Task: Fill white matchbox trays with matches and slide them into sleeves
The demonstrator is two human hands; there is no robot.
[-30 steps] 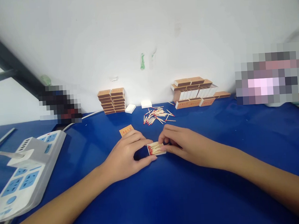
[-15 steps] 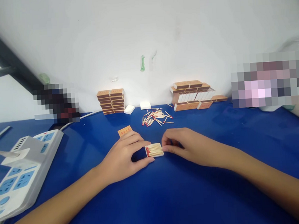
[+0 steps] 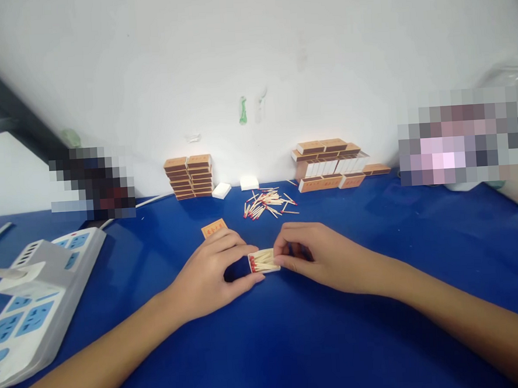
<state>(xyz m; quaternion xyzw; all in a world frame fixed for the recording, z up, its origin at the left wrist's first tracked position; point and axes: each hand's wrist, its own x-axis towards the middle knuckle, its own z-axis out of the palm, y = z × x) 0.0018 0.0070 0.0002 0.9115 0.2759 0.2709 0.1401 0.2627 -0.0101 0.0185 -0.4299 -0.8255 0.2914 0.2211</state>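
My left hand (image 3: 217, 267) grips a small white matchbox tray (image 3: 264, 271), thumb along the near side and index finger at the far left corner. In the tray lie several matches (image 3: 263, 260), red heads to the left. My right hand (image 3: 304, 250) is closed in a pinch at the tray's right end, its thumb and fingertips on the pale match ends, which they partly hide. Behind my left fingers lies an orange matchbox sleeve (image 3: 212, 227), partly covered. Beyond the tray is a loose pile of matches (image 3: 268, 202).
Matchboxes (image 3: 190, 177) are stacked against the wall at left, with more matchboxes (image 3: 327, 166) at right. Two white trays (image 3: 222, 190) stand between them. A power strip (image 3: 42, 307) with a plugged-in cable takes up the left side of the blue table (image 3: 268, 345).
My right fingertips have moved left, from the tray's edge onto the match ends inside it. Some matches lie at a slightly different slant. My left hand keeps its hold.
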